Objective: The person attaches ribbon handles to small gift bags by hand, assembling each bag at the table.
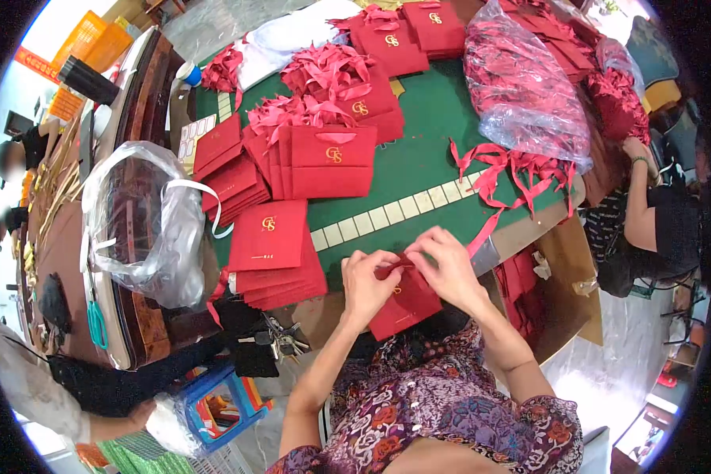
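Bag (408, 306) hangs just below your fingertips, at the near edge of the green table (430, 154) | your left hand (367, 284): fingers pinched on its top edge | your right hand (448, 267): pinched on that same edge, just beside the left | stacked red bags (267, 237) lie left of your left hand; loose ribbons (521, 175) lie beyond your right

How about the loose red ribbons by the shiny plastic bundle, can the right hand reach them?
Probably yes: nothing seems to stand between the right hand and the red ribbons. That hand is busy with a red bag, so it might need to let go first.
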